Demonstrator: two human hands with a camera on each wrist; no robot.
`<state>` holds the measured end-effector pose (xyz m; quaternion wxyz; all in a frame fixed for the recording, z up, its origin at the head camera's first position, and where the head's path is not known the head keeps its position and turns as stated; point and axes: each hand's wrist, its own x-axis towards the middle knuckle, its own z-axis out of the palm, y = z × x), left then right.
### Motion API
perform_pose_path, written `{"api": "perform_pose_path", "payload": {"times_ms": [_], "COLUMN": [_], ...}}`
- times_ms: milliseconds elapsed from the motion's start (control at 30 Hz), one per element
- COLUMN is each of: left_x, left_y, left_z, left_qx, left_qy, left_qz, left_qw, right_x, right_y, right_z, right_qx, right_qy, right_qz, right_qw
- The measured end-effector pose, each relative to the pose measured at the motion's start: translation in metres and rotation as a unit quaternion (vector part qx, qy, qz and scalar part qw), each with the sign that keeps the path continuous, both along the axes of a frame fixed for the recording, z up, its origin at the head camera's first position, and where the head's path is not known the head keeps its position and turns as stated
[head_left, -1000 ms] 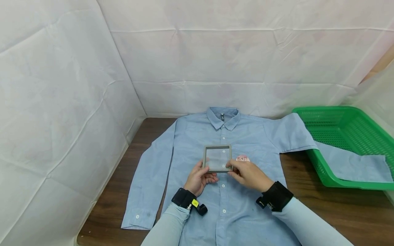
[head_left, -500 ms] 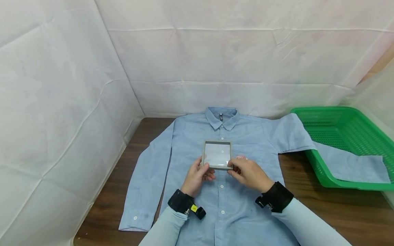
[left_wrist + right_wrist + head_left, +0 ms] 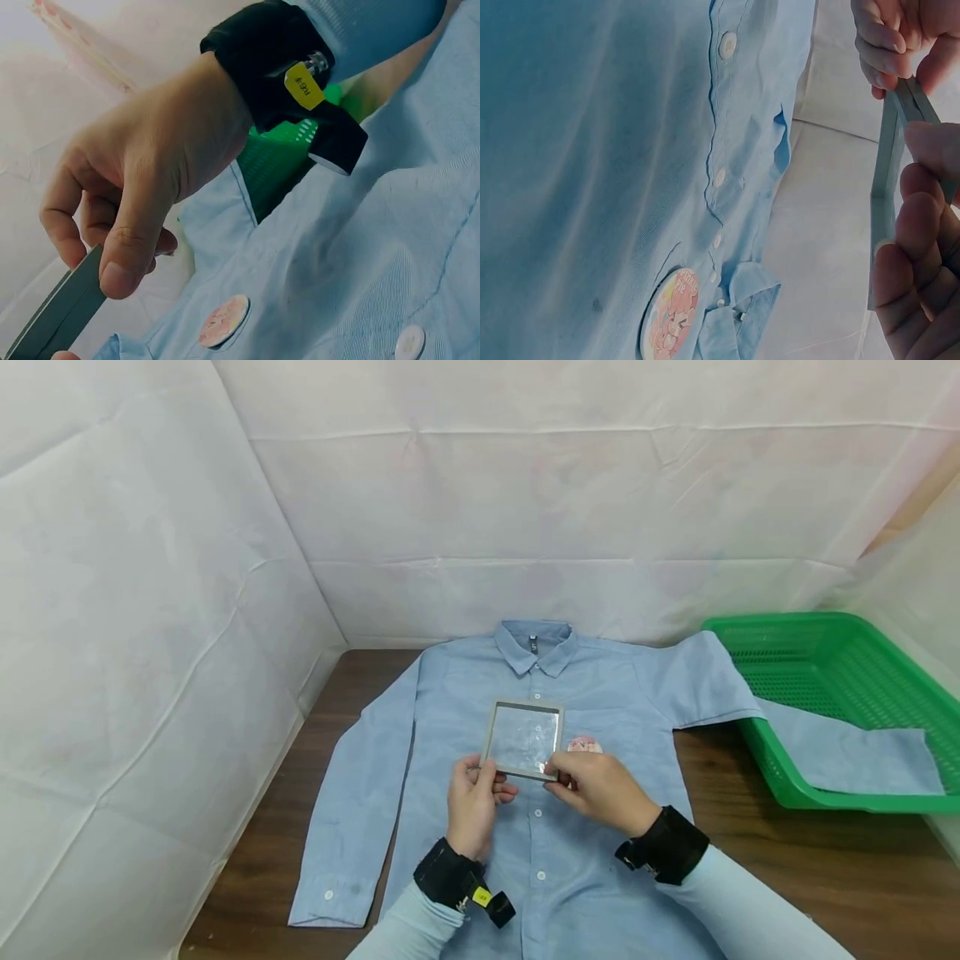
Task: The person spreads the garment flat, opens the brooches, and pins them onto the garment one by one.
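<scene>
I hold a thin grey rectangular frame with a clear pane above the front of a light blue shirt. My left hand grips its lower left corner, thumb on the near face. At the lower right corner, my right hand pinches it between thumb and fingers. The left wrist view looks across at the right hand on the end of the frame. A round pink badge sits on the shirt beside the right hand; its printed picture shows in the right wrist view.
The shirt is spread on a dark wooden table, collar toward the back. At right stands a green plastic basket, with one shirt sleeve draped into it. White cloth walls enclose the back and sides.
The frame has turned slightly clockwise and moved a little left. My left hand has turned more upright, its grip now at the lower left corner. My right hand keeps its pinch.
</scene>
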<state>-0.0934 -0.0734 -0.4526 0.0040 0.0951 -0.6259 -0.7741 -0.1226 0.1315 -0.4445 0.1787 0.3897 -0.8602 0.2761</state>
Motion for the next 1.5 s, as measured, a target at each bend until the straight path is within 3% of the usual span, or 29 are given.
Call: {"api": "perform_pose_path", "payload": {"times_ms": [167,433,667,867,967,1033,1233,1367,1500], "left_x": [-0.003,-0.014,-0.032,-0.055,-0.064,-0.073,-0.103,-0.115,-0.125], "left_y": [-0.005,-0.023,-0.059,-0.103,-0.127,-0.147,-0.204,-0.229,-0.247], "left_z": [0.002,0.008,0.021,0.039,0.054,0.057,0.053,0.057,0.059], "left_qx": [0.008,-0.016,-0.051,-0.078,-0.094,-0.113,-0.182,-0.221,-0.268], "left_qy": [-0.004,-0.006,-0.006,-0.019,-0.033,-0.036,-0.052,-0.065,-0.088], "left_qz": [-0.009,-0.008,0.031,0.084,0.110,0.125,0.152,0.158,0.173], "left_qw": [0.9999,0.9998,0.9982,0.9932,0.9889,0.9851,0.9702,0.9600,0.9436], "right_x": [0.000,-0.001,-0.003,-0.005,-0.006,-0.007,-0.009,-0.009,-0.009], "right_y": [-0.001,0.003,0.013,0.020,0.022,0.022,0.020,0.020,0.020], "right_z": [0.000,0.006,0.007,0.003,0.001,-0.001,-0.005,-0.009,-0.010], "right_qx": [-0.014,-0.033,-0.036,-0.037,-0.035,-0.030,-0.016,-0.013,-0.009], "right_qy": [0.003,0.009,0.003,-0.010,-0.014,-0.018,-0.037,-0.049,-0.057], "right_qz": [0.008,0.000,-0.018,-0.031,-0.027,-0.025,-0.021,-0.018,-0.016], "right_qw": [0.9999,0.9994,0.9992,0.9988,0.9989,0.9991,0.9990,0.9985,0.9982]}}
